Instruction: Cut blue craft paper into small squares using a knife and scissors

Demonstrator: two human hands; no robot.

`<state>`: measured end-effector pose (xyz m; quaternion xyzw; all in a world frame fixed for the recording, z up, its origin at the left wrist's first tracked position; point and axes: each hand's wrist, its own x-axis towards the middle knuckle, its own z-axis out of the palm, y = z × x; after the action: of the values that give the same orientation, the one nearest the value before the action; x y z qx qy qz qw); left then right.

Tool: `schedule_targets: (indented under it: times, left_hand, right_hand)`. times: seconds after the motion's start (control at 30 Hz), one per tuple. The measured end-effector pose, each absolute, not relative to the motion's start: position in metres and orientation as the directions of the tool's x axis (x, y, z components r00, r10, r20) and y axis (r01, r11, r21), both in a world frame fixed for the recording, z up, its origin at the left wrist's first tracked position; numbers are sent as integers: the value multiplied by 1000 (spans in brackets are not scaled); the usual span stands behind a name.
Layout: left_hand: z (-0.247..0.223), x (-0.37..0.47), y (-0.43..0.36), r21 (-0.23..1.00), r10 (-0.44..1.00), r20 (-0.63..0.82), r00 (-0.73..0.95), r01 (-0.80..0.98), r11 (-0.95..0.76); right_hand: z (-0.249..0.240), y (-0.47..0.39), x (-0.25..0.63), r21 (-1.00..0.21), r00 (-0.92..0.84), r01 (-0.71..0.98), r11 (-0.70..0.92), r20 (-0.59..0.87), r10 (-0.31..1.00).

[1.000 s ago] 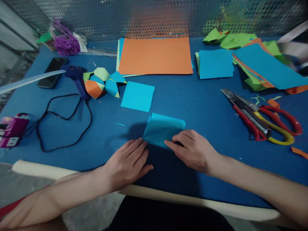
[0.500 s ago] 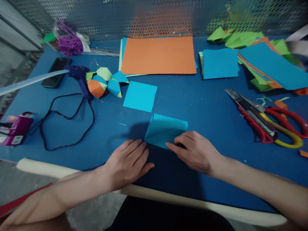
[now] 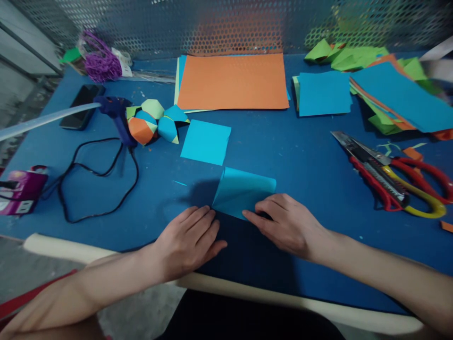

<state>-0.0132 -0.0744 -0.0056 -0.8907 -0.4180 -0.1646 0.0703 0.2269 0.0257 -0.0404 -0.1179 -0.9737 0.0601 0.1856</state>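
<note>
1. Head view: blue worktop (image 3: 304,160) fills most of the frame, perforated metal screen behind it.
2. Big orange sheet (image 3: 232,81) lies flat at the far middle, on top of other sheets.
3. Loose paper pile (image 3: 396,97), blue, orange and green, sits far right; a blue square stack (image 3: 323,93) lies just left of it.
4. My left hand (image 3: 187,241) lies flat, palm down, fingers straight and together, holding nothing; fingertips touch the near left corner of the folded cyan paper (image 3: 240,191).
5. My right hand (image 3: 288,224) is palm down, fingers slightly bent, pressing the paper's near right edge onto the worktop, not gripping it.
6. Folded cyan paper sits at the near middle of the worktop, between my two hands; far edge lifts a bit, diagonal crease shows.
7. Scissors (image 3: 417,186), red and yellow handles, lie right, touching a utility knife (image 3: 357,151).
8. Flat cyan square (image 3: 205,141) lies just beyond the folded one.
9. Glue gun (image 3: 116,113) with black cord (image 3: 95,174) left; paper ball (image 3: 152,122) beside it.
10. Phone (image 3: 79,106) far left; purple box (image 3: 21,191) at left edge.
</note>
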Motion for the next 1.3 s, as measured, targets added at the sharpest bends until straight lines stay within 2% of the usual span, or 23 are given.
schedule_targets:
  times: [0.37, 0.73, 1.07, 1.3]
  left_hand:
    - [-8, -14, -74, 9, 724, 353, 592, 772, -636]
    - [-9, -9, -67, 111, 711, 323, 624, 721, -683]
    - [-11, -8, -62, 60, 694, 319, 645, 717, -694]
    - [-11, -6, -57, 17, 697, 259, 668, 719, -695]
  right_hand:
    - [-38, 25, 226, -141, -908, 194, 971, 349, 232]
    - [-38, 25, 224, -121, -891, 210, 970, 385, 241]
    - [-33, 27, 232, -280, -853, 170, 945, 438, 283]
    - [-33, 30, 239, -267, -860, 145, 953, 443, 255]
